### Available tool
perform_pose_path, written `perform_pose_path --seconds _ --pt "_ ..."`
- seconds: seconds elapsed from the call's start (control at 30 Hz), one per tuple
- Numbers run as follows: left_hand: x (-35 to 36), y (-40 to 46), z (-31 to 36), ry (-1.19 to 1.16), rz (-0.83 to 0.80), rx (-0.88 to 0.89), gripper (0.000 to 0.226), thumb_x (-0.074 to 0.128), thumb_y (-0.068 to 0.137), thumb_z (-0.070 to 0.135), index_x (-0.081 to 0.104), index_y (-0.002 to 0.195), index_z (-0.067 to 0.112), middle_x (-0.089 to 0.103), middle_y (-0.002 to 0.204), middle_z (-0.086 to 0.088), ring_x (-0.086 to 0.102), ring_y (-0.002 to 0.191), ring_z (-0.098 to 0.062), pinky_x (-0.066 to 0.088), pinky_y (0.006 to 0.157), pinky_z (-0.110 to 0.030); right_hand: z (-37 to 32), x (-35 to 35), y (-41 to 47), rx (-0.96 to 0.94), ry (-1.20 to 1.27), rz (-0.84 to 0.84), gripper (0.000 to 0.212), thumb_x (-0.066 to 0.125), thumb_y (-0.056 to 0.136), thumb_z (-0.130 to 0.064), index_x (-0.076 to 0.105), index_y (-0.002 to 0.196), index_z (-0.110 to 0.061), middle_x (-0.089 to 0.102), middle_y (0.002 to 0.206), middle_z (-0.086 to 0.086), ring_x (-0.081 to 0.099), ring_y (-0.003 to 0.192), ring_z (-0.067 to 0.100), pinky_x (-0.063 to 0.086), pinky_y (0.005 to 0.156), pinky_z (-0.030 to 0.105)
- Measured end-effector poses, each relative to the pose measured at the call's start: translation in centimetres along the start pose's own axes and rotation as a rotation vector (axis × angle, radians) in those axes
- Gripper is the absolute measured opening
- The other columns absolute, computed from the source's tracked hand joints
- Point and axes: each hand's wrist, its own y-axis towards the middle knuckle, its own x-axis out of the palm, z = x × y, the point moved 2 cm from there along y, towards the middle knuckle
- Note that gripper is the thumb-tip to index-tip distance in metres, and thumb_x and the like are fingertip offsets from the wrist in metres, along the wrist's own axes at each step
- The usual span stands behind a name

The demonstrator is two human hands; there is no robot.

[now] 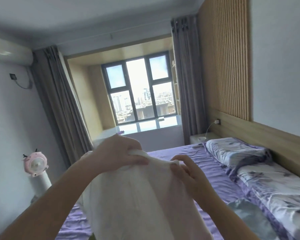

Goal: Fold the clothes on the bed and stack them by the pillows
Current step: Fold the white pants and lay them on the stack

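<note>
We judge the task barely begun: our left hand [118, 153] and right hand [185, 172] each pinch a white garment [133, 201] lifted unfolded above the purple bed [213, 172] at centre frame, nothing visibly stacked by the pillows [232, 151] at right

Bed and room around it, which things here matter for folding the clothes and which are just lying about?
Part of the job:
- white garment, held up by both hands
- left hand
- right hand
- pale blue garment lying on the purple bed sheet
- pillows

Just lying about:
- pink fan
- charger cable
- curtains
</note>
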Motion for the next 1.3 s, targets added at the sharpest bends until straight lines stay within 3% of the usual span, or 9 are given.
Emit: perform_pose_path --seconds 0.1,0.23,0.4,0.53,0.67,0.77,0.87,1.07,1.3 --pt "2.4 1.6 2.6 -0.007 -0.058 0.017 0.054 0.059 0.059 0.079 0.065 0.077 0.028 0.060 0.065 0.014 0.054 0.068 0.000 0.039 0.060 -0.020 1.0 -3.2 -1.7 -0.043 -0.149 0.167 0.014 0.056 0.091 -0.028 0.056 0.086 -0.041 0.037 0.053 -0.008 0.033 0.050 0.005 0.027 0.048 0.019" --pt "5.0 3.5 6.7 -0.019 -0.100 0.069 0.055 0.064 0.062 0.074 0.063 0.076 0.021 0.055 0.061 0.011 0.049 0.060 0.000 0.040 0.061 -0.025 -0.4 -8.8 -3.0 -0.096 -0.273 0.280 0.012 0.061 0.087 -0.035 0.057 0.084 -0.046 0.047 0.054 -0.007 0.040 0.051 0.002 0.034 0.052 0.013" --pt "6.3 4.3 10.5 0.016 -0.106 0.060 0.067 0.048 0.058 0.086 0.052 0.071 0.020 0.051 0.062 0.007 0.050 0.064 -0.010 0.036 0.057 -0.028 -3.4 -14.5 -2.9 -0.143 -0.502 0.212 0.001 0.056 0.085 -0.046 0.056 0.085 -0.045 0.052 0.054 -0.012 0.044 0.050 0.002 0.034 0.050 0.011" --pt "7.7 3.3 11.2 0.198 -0.208 0.020 0.062 0.037 0.072 0.083 0.037 0.063 0.021 0.042 0.066 0.010 0.045 0.073 -0.014 0.036 0.066 -0.029 -4.0 -15.0 -1.5 -0.121 -0.633 0.052 0.002 0.057 0.087 -0.041 0.057 0.086 -0.042 0.060 0.064 -0.014 0.054 0.061 0.002 0.039 0.061 0.014" --pt "11.9 0.4 7.7 0.233 -0.401 -0.156 0.069 0.029 0.073 0.086 0.041 0.063 0.019 0.048 0.072 0.005 0.049 0.077 -0.018 0.033 0.059 -0.029 0.0 -11.2 -0.6 0.000 -0.628 -0.184 0.004 0.056 0.087 -0.044 0.058 0.090 -0.042 0.062 0.074 -0.021 0.056 0.067 -0.005 0.039 0.063 0.007" --pt "18.2 -3.3 3.9 0.231 -0.565 -0.240 0.070 0.031 0.076 0.083 0.052 0.071 0.016 0.063 0.087 -0.001 0.056 0.082 -0.022 0.027 0.049 -0.027 6.7 -6.7 -2.1 0.090 -0.599 -0.339 0.003 0.057 0.088 -0.040 0.058 0.091 -0.040 0.059 0.067 -0.011 0.051 0.062 -0.004 0.038 0.062 0.010" --pt "26.7 -9.2 0.1 0.162 -0.757 -0.349 0.071 0.035 0.080 0.079 0.062 0.092 0.014 0.064 0.102 -0.008 0.061 0.094 -0.028 0.039 0.064 -0.030 15.9 -1.4 -6.3 0.276 -0.554 -0.514 0.001 0.056 0.089 -0.041 0.056 0.089 -0.040 0.060 0.072 -0.016 0.053 0.067 -0.007 0.041 0.068 0.014" --pt "40.6 -21.9 -6.0 0.006 -0.984 -0.593 0.065 0.041 0.083 0.071 0.063 0.100 0.013 0.066 0.109 -0.010 0.060 0.102 -0.030 0.042 0.074 -0.034 31.1 8.2 -16.1 0.649 -0.521 -0.699 0.015 0.048 0.090 -0.052 0.053 0.094 -0.038 0.062 0.082 -0.013 0.059 0.081 0.009 0.045 0.075 0.025" --pt "46.5 -27.8 -11.9 0.012 -1.082 -0.718 0.064 0.037 0.087 0.070 0.062 0.104 0.013 0.065 0.109 -0.007 0.061 0.103 -0.027 0.039 0.071 -0.032 37.7 16.2 -18.2 0.565 -0.687 -0.799 0.026 0.041 0.095 -0.048 0.048 0.111 -0.029 0.068 0.098 0.002 0.060 0.095 0.026 0.039 0.072 0.032"
